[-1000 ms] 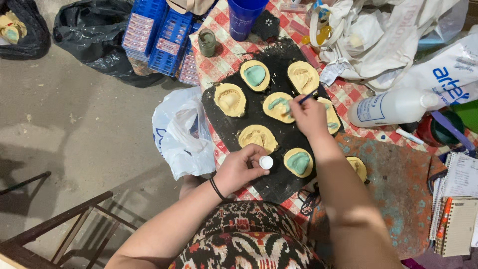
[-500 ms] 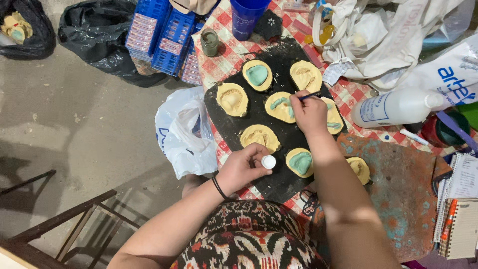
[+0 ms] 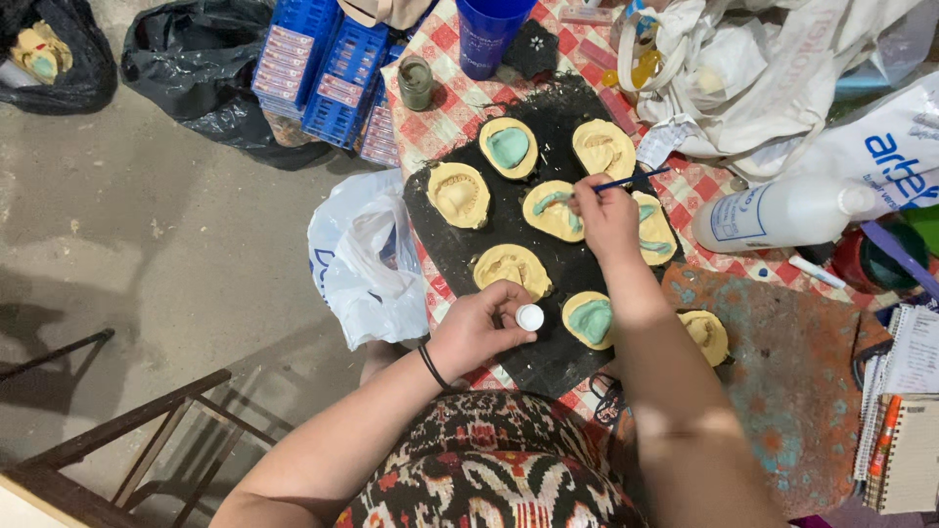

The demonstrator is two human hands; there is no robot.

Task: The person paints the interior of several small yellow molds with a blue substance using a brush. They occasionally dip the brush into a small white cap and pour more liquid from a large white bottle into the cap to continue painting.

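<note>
The right hand [image 3: 606, 217] pinches a thin blue-handled brush [image 3: 626, 182], its fingers clenched round the shaft, with the handle slanting out toward two o'clock. The bristle end is hidden by the fingers; it sits over a yellow plaster mould [image 3: 554, 210] whose hollow is partly coated in teal. That mould lies near the middle of a black mat [image 3: 548, 362] spread on a red-and-white checked cloth [image 3: 452, 98].

The left hand [image 3: 479, 328], at seven o'clock from the right, grasps a small white-capped bottle [image 3: 529, 317] between thumb and fingers at the mat's near edge; a dark band circles the wrist.

Around the brushed mould, other yellow moulds ring the mat: one with a teal-filled hollow [image 3: 509, 149] at eleven o'clock, a bare one [image 3: 603, 148] at one o'clock, another bare one [image 3: 458, 195] at nine o'clock, a bare one [image 3: 513, 269] at seven o'clock, and a teal-filled one [image 3: 591, 320] at five o'clock, just beside the bottle. A teal-streaked mould [image 3: 655, 230] lies at three o'clock, partly under the right hand.

Beyond the mat, at twelve o'clock, stands a blue plastic cup [image 3: 486, 37], with a small paint-smeared jar [image 3: 416, 83] at its nine o'clock. A white squeeze bottle [image 3: 782, 210] lies on its side at three o'clock.
</note>
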